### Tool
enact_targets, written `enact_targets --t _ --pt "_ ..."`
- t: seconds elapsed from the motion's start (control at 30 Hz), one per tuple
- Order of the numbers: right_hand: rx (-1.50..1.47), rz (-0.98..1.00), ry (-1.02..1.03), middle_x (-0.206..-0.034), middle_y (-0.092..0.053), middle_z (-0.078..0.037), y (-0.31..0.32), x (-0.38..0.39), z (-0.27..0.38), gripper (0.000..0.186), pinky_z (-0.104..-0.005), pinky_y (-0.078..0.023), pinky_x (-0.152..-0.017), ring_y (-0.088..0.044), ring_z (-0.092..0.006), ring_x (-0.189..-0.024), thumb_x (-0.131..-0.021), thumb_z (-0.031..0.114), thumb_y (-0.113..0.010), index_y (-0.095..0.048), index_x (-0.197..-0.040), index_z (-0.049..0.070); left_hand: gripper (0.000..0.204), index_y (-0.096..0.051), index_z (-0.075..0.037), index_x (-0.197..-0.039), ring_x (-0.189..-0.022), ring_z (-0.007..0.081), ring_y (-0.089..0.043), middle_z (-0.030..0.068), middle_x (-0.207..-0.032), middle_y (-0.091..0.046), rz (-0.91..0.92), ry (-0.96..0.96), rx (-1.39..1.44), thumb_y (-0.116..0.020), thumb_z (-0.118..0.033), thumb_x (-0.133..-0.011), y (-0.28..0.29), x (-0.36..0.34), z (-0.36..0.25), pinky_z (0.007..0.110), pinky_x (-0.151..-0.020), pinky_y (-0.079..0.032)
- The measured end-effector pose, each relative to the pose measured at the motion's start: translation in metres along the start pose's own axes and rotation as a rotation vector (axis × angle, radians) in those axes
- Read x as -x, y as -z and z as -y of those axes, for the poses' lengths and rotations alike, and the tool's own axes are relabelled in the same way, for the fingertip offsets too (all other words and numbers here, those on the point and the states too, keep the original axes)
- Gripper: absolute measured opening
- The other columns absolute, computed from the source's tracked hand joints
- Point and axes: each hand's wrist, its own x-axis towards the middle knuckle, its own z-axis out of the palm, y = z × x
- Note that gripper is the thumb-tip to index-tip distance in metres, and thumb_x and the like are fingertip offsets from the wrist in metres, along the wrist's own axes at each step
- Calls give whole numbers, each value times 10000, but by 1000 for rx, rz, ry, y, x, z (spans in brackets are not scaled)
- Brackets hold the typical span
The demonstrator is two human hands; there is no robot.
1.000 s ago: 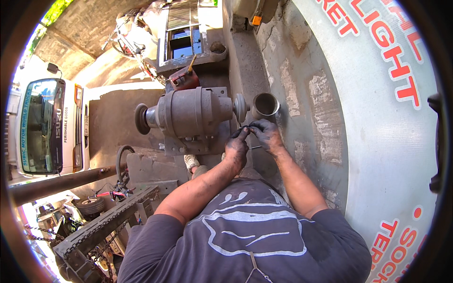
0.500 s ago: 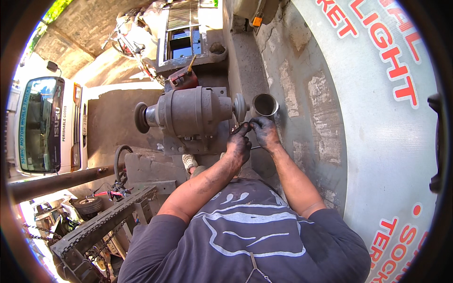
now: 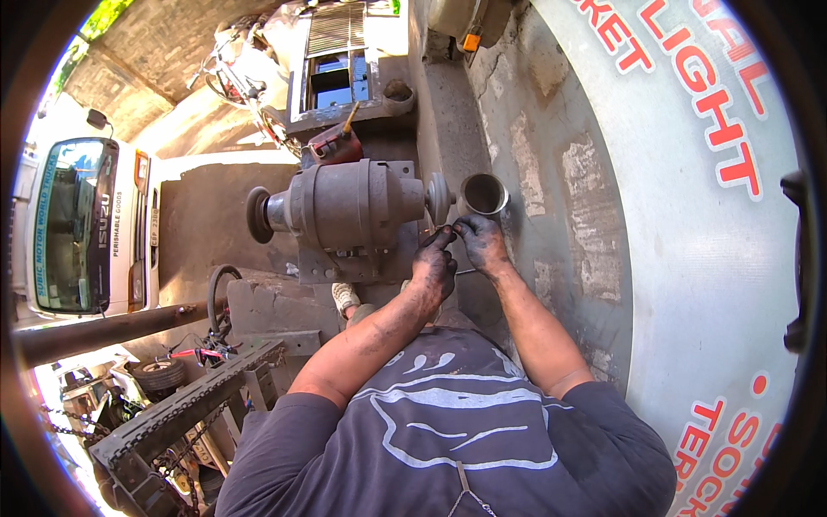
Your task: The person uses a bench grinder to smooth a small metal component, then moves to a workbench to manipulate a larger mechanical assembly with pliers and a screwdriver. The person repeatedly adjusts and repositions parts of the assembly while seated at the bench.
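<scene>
A grey double-ended bench grinder [image 3: 340, 207] is mounted on a metal plate, with a wheel at either end. My left hand [image 3: 431, 263] and my right hand [image 3: 478, 246] are closed around a small piece, too small to name, just below the right wheel [image 3: 438, 196]. A faint orange glint shows beside my left fingertips; whether the piece touches the wheel I cannot tell. Beside that wheel and above my right hand stands an open metal can [image 3: 483, 202], its inside dark. A thin rod shows behind my right hand.
A red container [image 3: 334, 144] sits behind the grinder. A white truck [image 3: 129, 233] is at left, a motorcycle [image 3: 245, 77] farther back. A pipe [image 3: 121, 332], chained steel beam [image 3: 198, 392] and tire [image 3: 159, 373] lie lower left. A large lettered signboard [image 3: 706, 258] fills the right.
Both hands have shifted slightly upward toward the right wheel since one second ago, still closed together. Almost nothing differs from half a second ago.
</scene>
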Motion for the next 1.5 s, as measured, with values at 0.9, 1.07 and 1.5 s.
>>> enact_targets --t 0.9,1.07,1.5 --pt "-11 32 44 -1063 -738 -187 3 8 -9 177 -436 -559 -905 -713 -368 -1019 -962 124 -729 -744 -1084 -2 173 -734 -177 -1097 -545 72 -345 -79 -669 -415 -34 49 -60 -725 -343 -1050 -6 11 0 273 -500 -270" --pt "60 -15 -13 -1199 -771 -119 -4 9 -31 277 -402 -555 -993 -716 -250 -1107 -1006 191 -749 -741 -1229 28 356 -754 -135 -1149 -721 145 -537 4 -834 -584 -161 98 -240 -782 -426 -946 3 14 -1 310 -637 -438" --pt "-114 144 103 -1102 -761 -152 3 15 -49 212 -390 -547 -955 -695 -236 -1030 -1009 26 -669 -731 -1188 -68 458 -760 -132 -1345 -1264 262 -657 88 -1394 -737 -141 -270 -542 -730 -433 -1001 18 -6 30 454 -947 -575"
